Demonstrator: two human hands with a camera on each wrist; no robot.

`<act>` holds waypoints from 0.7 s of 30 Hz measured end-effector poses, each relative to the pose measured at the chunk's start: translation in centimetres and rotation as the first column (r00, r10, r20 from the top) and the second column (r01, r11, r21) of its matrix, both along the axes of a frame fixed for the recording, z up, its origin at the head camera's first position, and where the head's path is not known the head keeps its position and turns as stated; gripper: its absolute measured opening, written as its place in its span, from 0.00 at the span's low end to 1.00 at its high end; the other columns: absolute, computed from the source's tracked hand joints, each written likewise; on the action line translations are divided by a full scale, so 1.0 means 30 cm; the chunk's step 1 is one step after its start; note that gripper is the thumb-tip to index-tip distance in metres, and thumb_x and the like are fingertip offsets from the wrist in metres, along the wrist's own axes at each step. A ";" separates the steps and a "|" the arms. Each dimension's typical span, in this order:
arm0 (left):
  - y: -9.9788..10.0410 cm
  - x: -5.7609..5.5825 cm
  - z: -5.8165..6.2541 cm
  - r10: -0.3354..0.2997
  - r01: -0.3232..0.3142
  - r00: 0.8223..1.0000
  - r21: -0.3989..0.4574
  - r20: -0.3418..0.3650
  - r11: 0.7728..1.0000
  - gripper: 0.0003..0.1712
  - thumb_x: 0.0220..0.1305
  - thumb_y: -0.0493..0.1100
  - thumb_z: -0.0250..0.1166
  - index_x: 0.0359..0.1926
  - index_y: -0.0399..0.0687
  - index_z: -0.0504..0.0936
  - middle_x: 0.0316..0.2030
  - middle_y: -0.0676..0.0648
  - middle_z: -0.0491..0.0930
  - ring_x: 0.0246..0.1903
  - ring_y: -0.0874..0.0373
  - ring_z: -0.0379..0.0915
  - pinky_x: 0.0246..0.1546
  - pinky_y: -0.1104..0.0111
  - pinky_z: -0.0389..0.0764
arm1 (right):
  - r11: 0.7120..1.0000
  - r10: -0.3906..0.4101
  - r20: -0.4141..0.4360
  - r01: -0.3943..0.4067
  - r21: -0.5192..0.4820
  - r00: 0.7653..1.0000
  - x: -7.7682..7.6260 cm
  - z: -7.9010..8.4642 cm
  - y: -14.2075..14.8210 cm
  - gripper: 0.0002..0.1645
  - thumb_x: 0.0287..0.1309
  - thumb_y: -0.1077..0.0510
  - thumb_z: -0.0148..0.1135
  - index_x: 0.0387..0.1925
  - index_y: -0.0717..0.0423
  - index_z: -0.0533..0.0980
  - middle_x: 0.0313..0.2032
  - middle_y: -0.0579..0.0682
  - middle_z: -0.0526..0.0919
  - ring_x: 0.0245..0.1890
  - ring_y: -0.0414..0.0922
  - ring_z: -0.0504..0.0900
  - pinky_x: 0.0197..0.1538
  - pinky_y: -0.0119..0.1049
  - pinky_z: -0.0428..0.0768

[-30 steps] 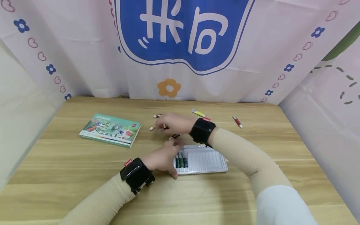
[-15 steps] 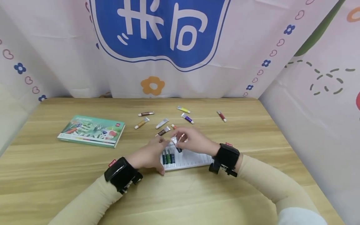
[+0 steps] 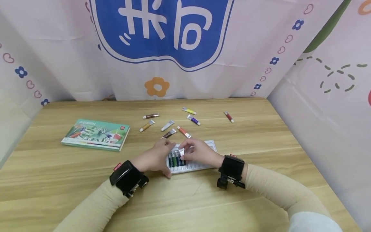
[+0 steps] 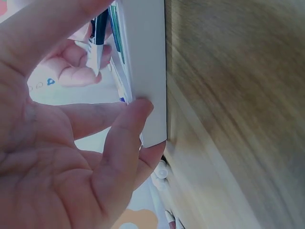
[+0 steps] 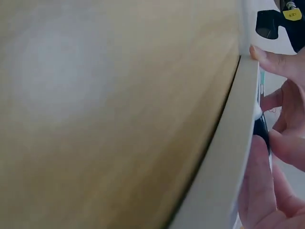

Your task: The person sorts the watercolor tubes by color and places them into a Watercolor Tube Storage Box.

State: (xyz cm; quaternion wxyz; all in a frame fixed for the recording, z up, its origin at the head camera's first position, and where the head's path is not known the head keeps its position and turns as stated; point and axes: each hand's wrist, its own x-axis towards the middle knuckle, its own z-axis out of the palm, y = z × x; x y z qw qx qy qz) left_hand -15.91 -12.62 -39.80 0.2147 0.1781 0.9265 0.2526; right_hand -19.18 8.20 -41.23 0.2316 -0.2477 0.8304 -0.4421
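My left hand (image 3: 155, 157) grips the left end of a white plastic tray (image 3: 191, 169), thumb on the near edge and fingers at the far side. Close up in the left wrist view, its fingertips (image 4: 141, 110) press the tray's pale side wall. My right hand (image 3: 200, 152) pinches a dark paint tube (image 4: 99, 29) by its silver crimped end, cap toward me, low over the slots. To the left of that tube, several green and dark paint tubes (image 3: 175, 161) lie side by side in the tray. The right hand hides part of the tray's middle.
Several loose paint tubes lie behind the tray, among them orange (image 3: 184, 132), purple (image 3: 193, 120), yellow (image 3: 189, 111) and ochre (image 3: 147, 125). A red tube (image 3: 229, 117) is farther right. The green illustrated box (image 3: 95, 134) sits on the left. A printed curtain (image 3: 116, 80) hangs behind the table.
My right hand reached among the loose tubes, came back with a dark one and lowered it beside those in the tray. The left hand stays on the tray's end. The head view shifted.
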 end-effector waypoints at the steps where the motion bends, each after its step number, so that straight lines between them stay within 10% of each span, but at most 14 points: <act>1: 0.001 -0.001 0.000 -0.001 0.001 1.000 0.000 0.002 1.000 0.69 0.33 0.42 0.89 0.75 0.29 0.60 0.67 0.29 0.61 0.66 0.37 0.61 0.66 0.46 0.70 | 1.000 -0.005 -0.009 0.005 0.017 1.000 -0.001 -0.002 0.004 0.18 0.57 0.66 0.72 0.50 0.60 0.81 0.42 0.49 0.82 0.39 0.39 0.81 0.44 0.32 0.82; 21: -0.001 0.000 0.007 0.011 -0.012 1.000 0.009 0.020 1.000 0.69 0.33 0.42 0.88 0.76 0.31 0.60 0.69 0.29 0.61 0.67 0.37 0.60 0.66 0.45 0.70 | 0.949 0.244 -0.222 -0.185 0.255 0.944 -0.015 0.040 0.019 0.16 0.58 0.62 0.74 0.49 0.58 0.87 0.43 0.46 0.82 0.38 0.37 0.79 0.42 0.29 0.80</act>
